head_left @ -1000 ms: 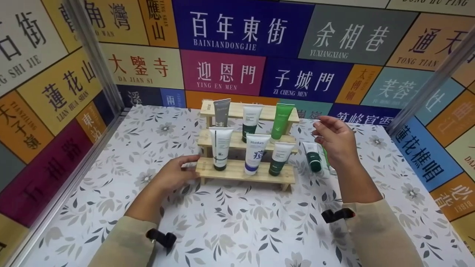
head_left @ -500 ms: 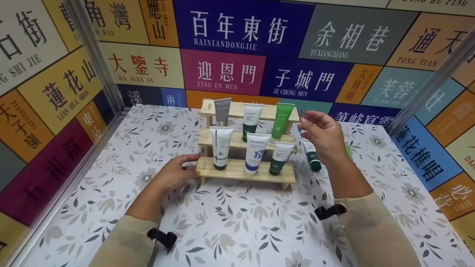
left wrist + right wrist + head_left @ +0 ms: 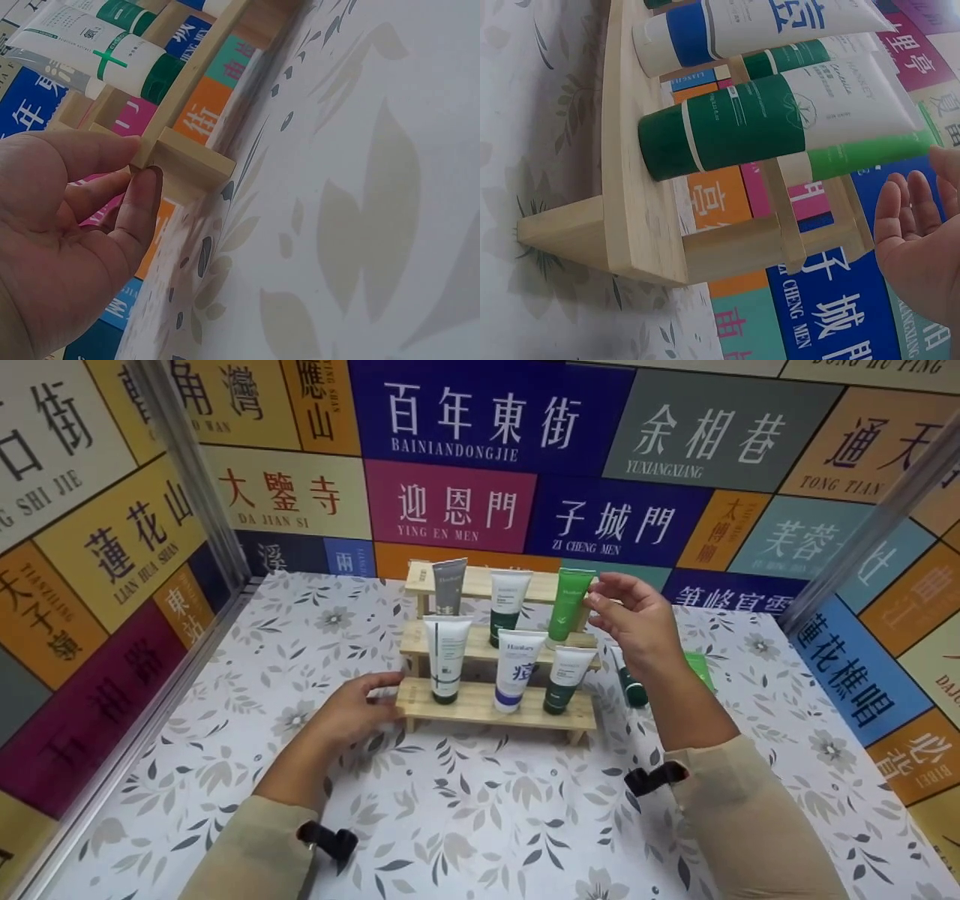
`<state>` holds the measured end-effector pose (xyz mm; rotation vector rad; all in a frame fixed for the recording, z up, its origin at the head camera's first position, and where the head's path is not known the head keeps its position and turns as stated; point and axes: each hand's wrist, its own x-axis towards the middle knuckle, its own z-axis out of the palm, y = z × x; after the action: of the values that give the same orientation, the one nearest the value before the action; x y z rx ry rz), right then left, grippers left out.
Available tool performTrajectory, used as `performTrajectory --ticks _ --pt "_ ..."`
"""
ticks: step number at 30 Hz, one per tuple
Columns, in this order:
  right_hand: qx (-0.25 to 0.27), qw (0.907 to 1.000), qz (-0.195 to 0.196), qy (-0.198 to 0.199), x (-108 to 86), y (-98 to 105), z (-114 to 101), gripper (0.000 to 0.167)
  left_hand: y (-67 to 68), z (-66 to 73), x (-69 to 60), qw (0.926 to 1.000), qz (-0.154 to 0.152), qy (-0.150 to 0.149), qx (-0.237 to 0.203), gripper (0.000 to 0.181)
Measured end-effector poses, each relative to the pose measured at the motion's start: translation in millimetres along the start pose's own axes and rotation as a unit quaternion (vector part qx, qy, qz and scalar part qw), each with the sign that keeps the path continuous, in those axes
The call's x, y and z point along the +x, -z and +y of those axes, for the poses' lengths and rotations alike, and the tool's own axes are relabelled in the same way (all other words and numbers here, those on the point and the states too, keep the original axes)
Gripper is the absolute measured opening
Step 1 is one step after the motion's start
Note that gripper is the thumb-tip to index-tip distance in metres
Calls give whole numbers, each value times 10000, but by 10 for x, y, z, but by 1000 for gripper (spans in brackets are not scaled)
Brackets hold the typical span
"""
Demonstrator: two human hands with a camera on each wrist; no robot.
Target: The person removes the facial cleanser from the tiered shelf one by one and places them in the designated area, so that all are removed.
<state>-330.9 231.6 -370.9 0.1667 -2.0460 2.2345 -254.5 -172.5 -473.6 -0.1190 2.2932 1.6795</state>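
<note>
My left hand [image 3: 358,709] is grasping the wooden stand [image 3: 476,705] at the left end of its lowest tier, thumb and fingers pinching the corner of the board. My right hand [image 3: 636,619] is hovering at the stand's right side, beside the upper part of the green tube [image 3: 570,604]. Its fingers are curving loosely and holding nothing; whether the tips are touching the tube, I cannot tell.

The green tube is standing cap-down at the right end of the middle tier. A white and dark-green tube [image 3: 511,600] is sharing that tier; a grey tube [image 3: 448,585] is standing farther left, its base hidden by a tall white tube [image 3: 448,656].

That tall white tube is occupying the left of the lowest tier; a white and blue tube [image 3: 517,671] is standing right of it, beside a smaller tube [image 3: 568,679].

The stand is resting on a leaf-patterned bench [image 3: 465,810]. There, a loose tube [image 3: 634,691] is lying partly behind my right hand, and a bright green item [image 3: 699,667] is showing beside my forearm.
</note>
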Motion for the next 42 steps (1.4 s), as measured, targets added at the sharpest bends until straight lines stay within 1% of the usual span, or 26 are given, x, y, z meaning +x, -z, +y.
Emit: performTrajectory --ticks 5,10,14,16,22,26,31,36,42 --pt "-164 9998 -48 73 35 -100 8 31 5 -13 2 10000 -11 -67 -17 68" --pt "-64 9999 -131 69 58 -135 22 31 -2 -18 -7 9997 -19 -228 -34 68" --pt "-72 9999 -100 85 65 -136 36 30 -8 -21 -6 9993 -4 -383 -39 67" --pt "-106 9998 -85 113 64 -133 39 29 -8 -22 -2 9993 17 -366 -14 67" --pt "-114 9996 -127 220 45 -90 28 27 -1 -19 0 9999 41 -166 14 67" --pt "-135 9996 -5 233 24 14 9 27 7 -21 2 9999 8 -159 18 67" --pt "12 9995 251 187 -33 207 -14 34 4 -17 -1 9996 -3 -258 85 66" --pt "227 9983 489 215 -97 432 -20 40 4 -8 -10 9996 -27 -249 129 65" --pt "583 9953 735 221 -151 752 7 40 13 -15 -12 9997 -86 -196 81 67"
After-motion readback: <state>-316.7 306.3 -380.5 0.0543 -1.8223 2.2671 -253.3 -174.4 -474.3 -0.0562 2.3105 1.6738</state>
